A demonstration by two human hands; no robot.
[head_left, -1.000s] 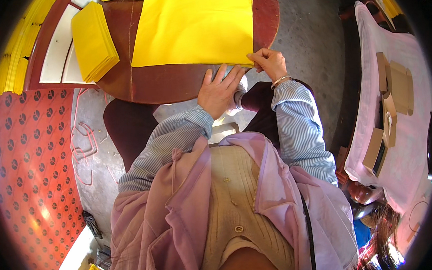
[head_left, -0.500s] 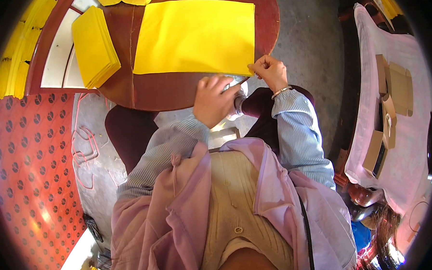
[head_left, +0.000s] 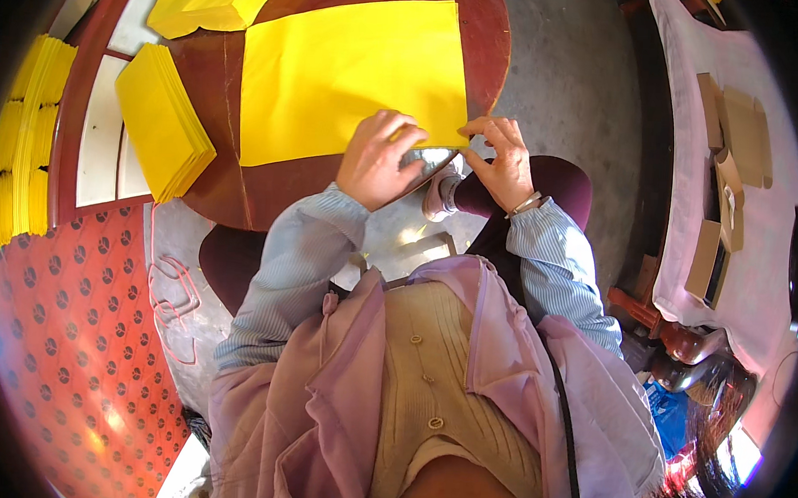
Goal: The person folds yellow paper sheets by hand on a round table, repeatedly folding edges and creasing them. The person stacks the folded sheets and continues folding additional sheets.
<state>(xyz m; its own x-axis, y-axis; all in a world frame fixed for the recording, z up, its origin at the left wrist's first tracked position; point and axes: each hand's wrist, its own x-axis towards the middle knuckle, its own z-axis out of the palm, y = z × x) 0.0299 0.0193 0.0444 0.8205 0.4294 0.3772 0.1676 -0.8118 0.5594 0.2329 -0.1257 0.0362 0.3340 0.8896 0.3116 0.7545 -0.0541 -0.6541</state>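
A large yellow paper sheet [head_left: 344, 77] lies flat on a round reddish-brown table [head_left: 323, 161]. At its near right corner, my right hand [head_left: 507, 160] has finger and thumb closed on the edge. My left hand [head_left: 378, 162] is over the sheet's near edge, fingers bent and apart, with nothing visible in them. Left of the sheet sits a folded yellow stack [head_left: 162, 123], and another yellow pile [head_left: 214, 5] rests at the table's far side.
Several yellow bundles [head_left: 30, 144] stand at the far left, above a red patterned sheet [head_left: 75, 324]. To the right, a pink-covered table [head_left: 755, 256] carries opened cardboard boxes [head_left: 747, 131]. A pink cord [head_left: 176, 297] trails over the floor at left.
My left hand has moved left and slightly away from my right hand, with its fingers now over the sheet. The right hand stays at the corner, its fingers more spread. The view has shifted slightly.
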